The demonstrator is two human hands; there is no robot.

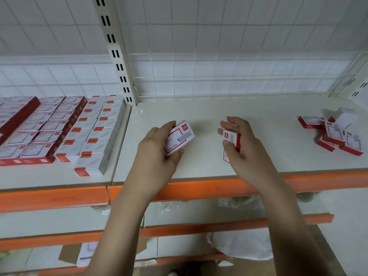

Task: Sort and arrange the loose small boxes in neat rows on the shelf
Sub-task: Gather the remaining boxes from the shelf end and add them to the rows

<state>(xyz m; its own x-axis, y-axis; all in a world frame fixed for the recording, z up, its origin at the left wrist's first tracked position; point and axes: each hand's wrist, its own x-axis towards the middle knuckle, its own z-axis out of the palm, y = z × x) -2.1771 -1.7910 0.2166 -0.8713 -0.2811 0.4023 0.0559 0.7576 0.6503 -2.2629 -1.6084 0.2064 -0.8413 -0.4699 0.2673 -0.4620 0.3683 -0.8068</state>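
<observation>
From the head view, the left hand [157, 148] grips a small box [180, 137] over the shelf [209, 114]. Its fingers curl over the box's far long edge and the thumb curls under the near edge, so the box lies across the palm, its white printed face with red trim turned up and tilted. The end of the box with the red logo sticks out past the fingertips, away from the wrist.

The right hand [242, 145] holds a second box [233, 139] on edge. The thumb presses on the side facing the left hand, while the fingers are loosely spread behind the box, their tips reaching above and beyond it; the red side of the box lies against the palm. A further bit of white and red card shows just below the thumb; whether it is part of the same box or another one cannot be told.

Well beyond the right hand's fingers, to their outer side, a loose pile of boxes [334, 132] lies jumbled on the shelf. Well out past the left hand, neat rows of boxes [59, 126] stand on the neighbouring shelf section.
</observation>
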